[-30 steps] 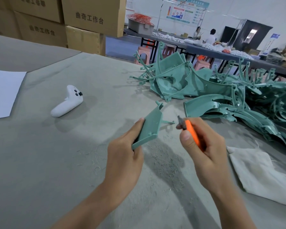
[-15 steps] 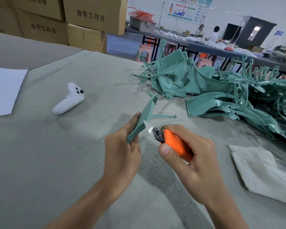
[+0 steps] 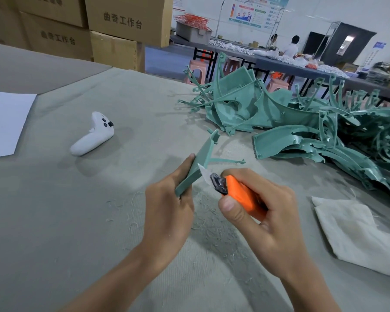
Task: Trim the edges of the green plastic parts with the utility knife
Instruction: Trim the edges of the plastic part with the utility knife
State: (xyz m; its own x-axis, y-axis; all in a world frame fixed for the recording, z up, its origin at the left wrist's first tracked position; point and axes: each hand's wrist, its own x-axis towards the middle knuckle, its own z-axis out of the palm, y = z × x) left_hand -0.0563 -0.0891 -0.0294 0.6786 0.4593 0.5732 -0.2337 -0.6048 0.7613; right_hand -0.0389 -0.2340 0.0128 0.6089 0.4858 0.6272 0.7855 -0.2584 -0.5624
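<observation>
Right over the near edge of the grey surface (image 3: 54, 221), both hands were up and working. The left hand (image 3: 167, 212) had its fingers (image 3: 185, 164) clamped on the lower end of a green plastic part (image 3: 196, 170), held clear of the cloth, its long axis running from the palm up and away to the right. The right hand (image 3: 263, 219) was wrapped tight round the orange utility knife (image 3: 239, 194), blade out, tip laid against the part's right-hand edge just above the left thumb. So the part sat to the left of the blade, and I'd say the coming stroke had to follow that long edge, with care for the holding fingers close below. Pale shavings (image 3: 133, 206) lay scattered under the hands. Off to the right, a folded cloth (image 3: 356, 230). Farther left, a white controller (image 3: 92, 136) and a sheet of paper (image 3: 5, 122). Beyond, the heap of green parts (image 3: 302, 131) was piled loose, in no bin. Cardboard boxes (image 3: 122, 23) were stacked behind.
</observation>
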